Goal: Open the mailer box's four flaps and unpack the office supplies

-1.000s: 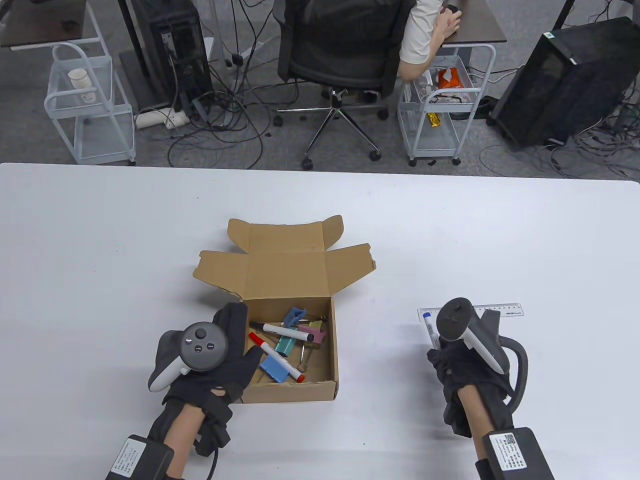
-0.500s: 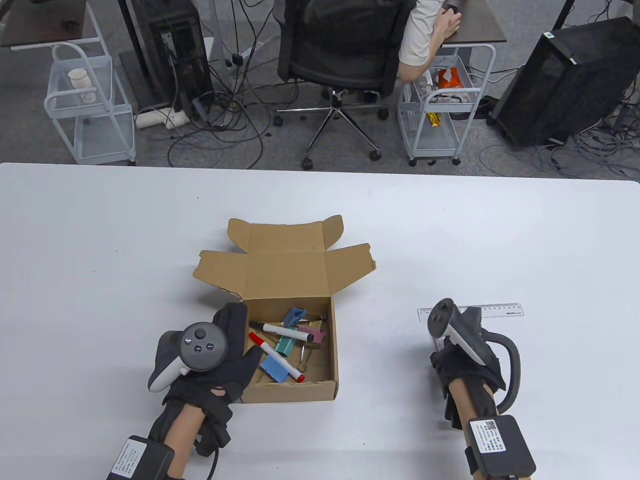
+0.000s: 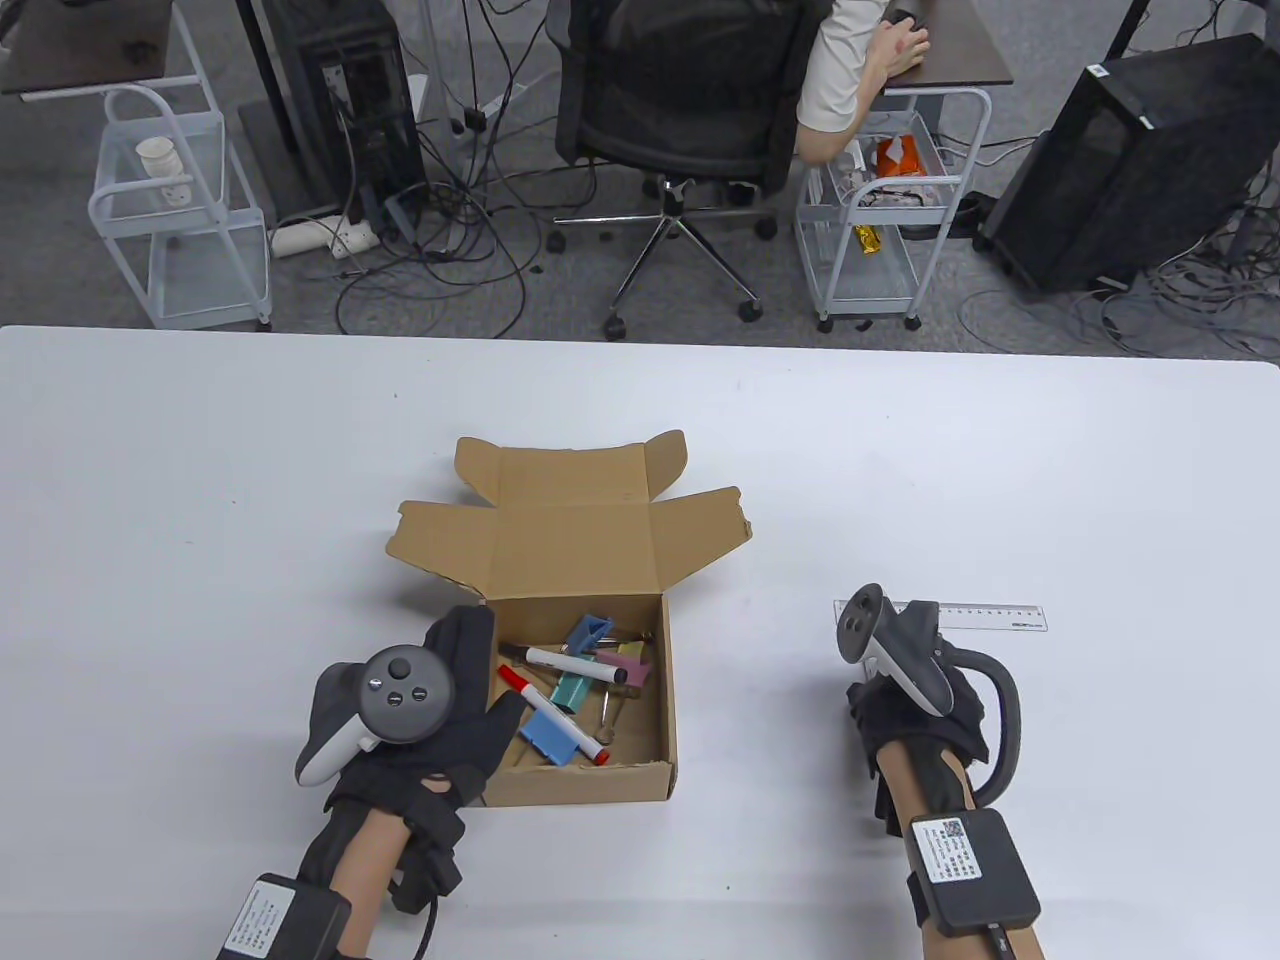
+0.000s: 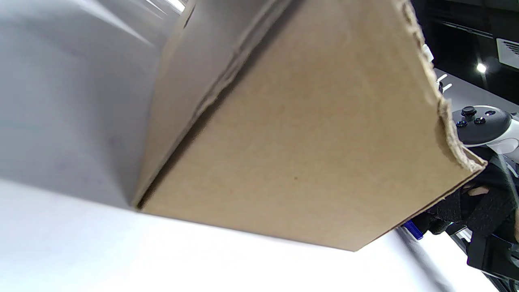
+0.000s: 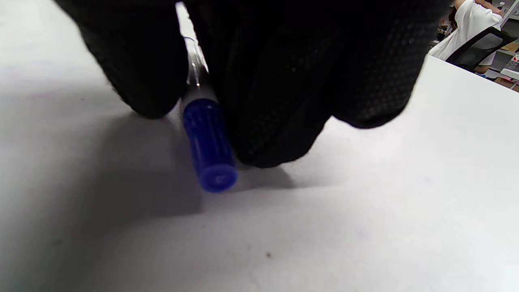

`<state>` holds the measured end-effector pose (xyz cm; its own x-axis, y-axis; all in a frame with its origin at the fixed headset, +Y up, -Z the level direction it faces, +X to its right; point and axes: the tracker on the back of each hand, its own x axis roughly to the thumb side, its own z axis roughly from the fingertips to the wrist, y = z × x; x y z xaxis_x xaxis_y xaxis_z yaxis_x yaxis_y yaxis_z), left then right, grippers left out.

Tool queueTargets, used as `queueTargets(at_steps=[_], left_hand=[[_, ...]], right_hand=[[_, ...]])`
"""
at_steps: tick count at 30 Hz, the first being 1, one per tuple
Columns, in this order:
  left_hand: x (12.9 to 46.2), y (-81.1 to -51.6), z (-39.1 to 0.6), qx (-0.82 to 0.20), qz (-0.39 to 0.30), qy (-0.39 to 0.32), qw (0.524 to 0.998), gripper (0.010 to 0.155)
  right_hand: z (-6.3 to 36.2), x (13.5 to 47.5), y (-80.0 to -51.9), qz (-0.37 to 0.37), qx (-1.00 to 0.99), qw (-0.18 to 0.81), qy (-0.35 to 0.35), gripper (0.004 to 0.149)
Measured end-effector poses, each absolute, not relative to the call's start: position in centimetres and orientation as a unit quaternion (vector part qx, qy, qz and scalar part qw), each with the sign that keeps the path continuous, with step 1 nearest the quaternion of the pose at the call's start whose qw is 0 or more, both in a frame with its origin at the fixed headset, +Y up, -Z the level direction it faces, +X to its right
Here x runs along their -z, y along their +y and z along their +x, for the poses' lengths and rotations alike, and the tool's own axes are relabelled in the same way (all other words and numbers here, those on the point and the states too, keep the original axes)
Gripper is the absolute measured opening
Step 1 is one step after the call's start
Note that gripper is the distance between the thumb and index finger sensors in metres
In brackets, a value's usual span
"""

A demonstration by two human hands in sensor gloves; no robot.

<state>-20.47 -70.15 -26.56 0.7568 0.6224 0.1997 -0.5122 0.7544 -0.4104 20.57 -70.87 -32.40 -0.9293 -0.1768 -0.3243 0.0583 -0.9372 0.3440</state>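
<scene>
Brown cardboard mailer box (image 3: 580, 640) at table (image 3: 200, 500) centre, flaps open, markers and clips inside. Left hand (image 3: 440, 710) grips box's left wall. Right hand (image 5: 259, 73) pinches blue-capped pen (image 5: 209, 150) against table, barrel mostly hidden. Ruler (image 3: 990, 617) beside it, markings unreadable. Wrist-pack label (image 3: 950, 850) illegible.

The white worktop (image 3: 200, 480) carries an open cardboard mailer box (image 3: 580, 785) near its front edge, left of centre — its flaps (image 3: 570, 520) folded back and lying toward the far side. Well to the right of the box a clear ruler (image 3: 990, 616) lies flat on the surface, its left end hidden. A blue-capped pen (image 5: 209, 150) — just beside the ruler's left end — rests its cap end on the worktop.
</scene>
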Motion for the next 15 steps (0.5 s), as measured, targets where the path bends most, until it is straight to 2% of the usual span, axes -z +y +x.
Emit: queueTargets(at_steps=[15], left_hand=[[26.59,-70.16,-20.47,-0.309,-0.169,-0.165,0.921,0.084]], right_hand=[[20.45,32.27,-70.78,0.179,0.970,0.062,-0.152,0.058]])
